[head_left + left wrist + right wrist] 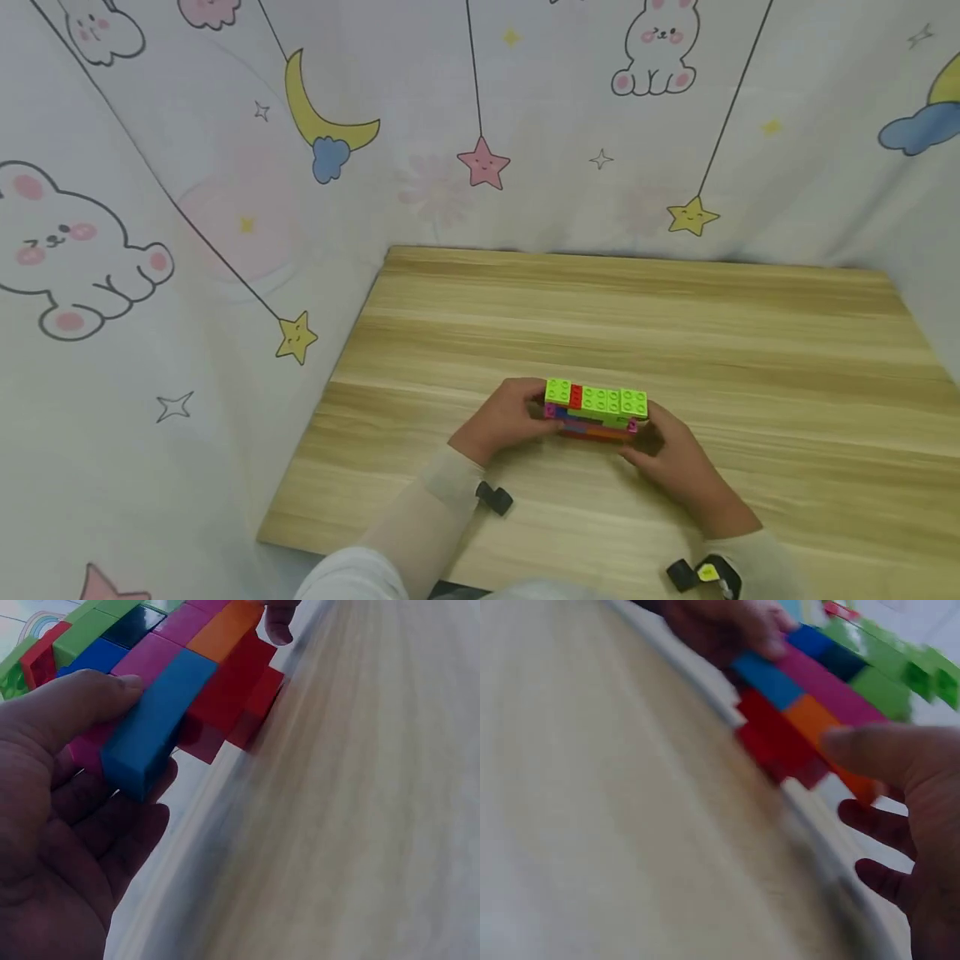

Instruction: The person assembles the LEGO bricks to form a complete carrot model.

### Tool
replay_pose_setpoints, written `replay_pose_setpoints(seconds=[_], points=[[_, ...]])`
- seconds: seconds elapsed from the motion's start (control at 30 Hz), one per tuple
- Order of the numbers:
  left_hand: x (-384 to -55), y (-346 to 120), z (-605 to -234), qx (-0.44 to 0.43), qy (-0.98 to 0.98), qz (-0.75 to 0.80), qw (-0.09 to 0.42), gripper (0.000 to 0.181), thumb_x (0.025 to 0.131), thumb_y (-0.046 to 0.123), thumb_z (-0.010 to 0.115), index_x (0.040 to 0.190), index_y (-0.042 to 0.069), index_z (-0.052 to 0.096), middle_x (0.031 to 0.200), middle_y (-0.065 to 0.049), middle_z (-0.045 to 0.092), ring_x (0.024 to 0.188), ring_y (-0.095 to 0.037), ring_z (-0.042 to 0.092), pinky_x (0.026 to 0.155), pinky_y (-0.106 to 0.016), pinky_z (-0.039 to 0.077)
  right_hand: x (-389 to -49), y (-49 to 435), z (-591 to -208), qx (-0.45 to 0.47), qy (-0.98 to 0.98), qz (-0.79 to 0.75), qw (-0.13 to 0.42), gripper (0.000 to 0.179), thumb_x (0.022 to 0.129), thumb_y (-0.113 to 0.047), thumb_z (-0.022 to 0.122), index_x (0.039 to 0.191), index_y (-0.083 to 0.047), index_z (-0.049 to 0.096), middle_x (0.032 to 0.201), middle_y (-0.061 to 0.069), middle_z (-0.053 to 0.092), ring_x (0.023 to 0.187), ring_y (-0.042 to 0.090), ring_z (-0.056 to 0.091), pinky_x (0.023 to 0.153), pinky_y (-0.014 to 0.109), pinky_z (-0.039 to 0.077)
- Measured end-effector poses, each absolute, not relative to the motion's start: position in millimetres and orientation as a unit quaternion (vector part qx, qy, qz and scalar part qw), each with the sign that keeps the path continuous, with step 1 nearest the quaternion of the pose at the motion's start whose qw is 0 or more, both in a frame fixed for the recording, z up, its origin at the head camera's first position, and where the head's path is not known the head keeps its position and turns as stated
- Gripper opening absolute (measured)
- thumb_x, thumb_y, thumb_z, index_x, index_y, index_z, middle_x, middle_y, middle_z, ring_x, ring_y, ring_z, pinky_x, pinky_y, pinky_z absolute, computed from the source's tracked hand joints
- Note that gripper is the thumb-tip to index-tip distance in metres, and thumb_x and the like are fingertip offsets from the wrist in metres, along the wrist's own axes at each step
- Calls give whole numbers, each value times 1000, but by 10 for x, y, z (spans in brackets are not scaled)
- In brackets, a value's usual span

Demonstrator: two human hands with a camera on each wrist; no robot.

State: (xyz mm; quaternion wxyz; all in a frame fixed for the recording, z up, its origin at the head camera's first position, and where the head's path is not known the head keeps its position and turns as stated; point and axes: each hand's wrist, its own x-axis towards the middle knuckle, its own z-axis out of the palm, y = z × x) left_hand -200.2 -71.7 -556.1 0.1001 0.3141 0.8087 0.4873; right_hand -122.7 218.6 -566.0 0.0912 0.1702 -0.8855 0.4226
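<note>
A stack of toy building bricks (600, 403) is held up between both hands over the table. Its top row is lime green with one red brick (576, 396); magenta, blue, orange and red layers lie below. The left hand (504, 419) grips the left end. In the left wrist view its thumb lies on the magenta layer beside a blue brick (159, 712), fingers bent underneath. At the right end is the right hand (678, 457). Its thumb presses an orange brick (810, 716) in the right wrist view, other fingers curled behind. Red bricks (232, 705) form the lowest part.
The wood-grain table (465, 325) spreads around the hands. A white curtain (555, 192) printed with stars, moons and bears borders its back and left edges. Each wrist wears a strapped black camera (495, 498).
</note>
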Motion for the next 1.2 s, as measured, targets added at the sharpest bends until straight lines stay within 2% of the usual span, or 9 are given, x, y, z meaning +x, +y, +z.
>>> replay_pose_setpoints(seconds=[0.13,0.33,0.5,0.7,0.8,0.9,0.97,1.13,1.2], points=[[-2021,-688,-5592,232,811,520,134,38,86,28,87,120,16,74,105,9,75,95,-7,69,86,-26,56,-1212,2100,-5671,136,-874,454,108,69,81,-6,89,140,-3,54,122,15,70,101,24,70,86,18,54],[-2066,-610,-5621,158,763,611,140,50,87,26,86,134,22,68,114,3,71,99,-15,72,88,-30,59,-1292,2191,-5623,165,-856,458,174,60,74,8,89,128,-7,67,118,7,70,90,12,69,89,10,49],[-2089,-585,-5598,173,747,622,157,61,81,21,90,137,30,65,123,6,67,103,-14,71,89,-29,58,-1387,2298,-5610,155,-856,464,166,55,75,3,90,125,-10,71,115,5,71,92,10,65,85,13,50],[-2128,-571,-5568,220,761,597,124,56,82,17,90,133,25,67,127,8,64,101,-12,70,87,-27,59,-1487,2414,-5632,147,-876,433,155,53,75,-2,92,124,-12,73,115,2,73,99,15,62,85,19,47],[-2156,-577,-5573,232,776,577,106,51,80,14,92,126,22,70,122,8,67,102,-11,70,89,-28,58,-1507,2448,-5652,131,-882,431,136,48,77,-8,92,122,-14,74,118,0,73,106,11,62,90,14,44],[-2195,-596,-5581,240,812,525,80,48,77,19,94,121,23,73,122,11,69,111,-7,66,98,-28,54,-1525,2457,-5663,118,-886,433,114,46,79,-16,92,122,-16,75,123,0,71,117,9,60,97,11,40],[-2220,-613,-5582,248,838,482,56,50,75,24,96,120,24,75,124,11,69,117,-8,62,103,-30,50,-1540,2453,-5665,112,-891,428,103,46,79,-20,93,121,-16,75,125,1,70,122,13,58,102,17,40],[-2258,-627,-5597,243,875,418,37,52,72,35,97,120,25,77,122,10,69,123,-12,56,107,-39,45,-1597,2458,-5672,123,-897,413,92,46,77,-20,93,119,-11,76,128,13,67,124,34,57,105,56,44],[-2274,-617,-5615,234,884,403,41,53,71,37,97,119,26,78,120,11,69,123,-13,55,110,-42,41,-1630,2466,-5686,133,-898,409,90,46,76,-17,93,118,-9,76,128,16,66,124,38,56,103,64,43]])
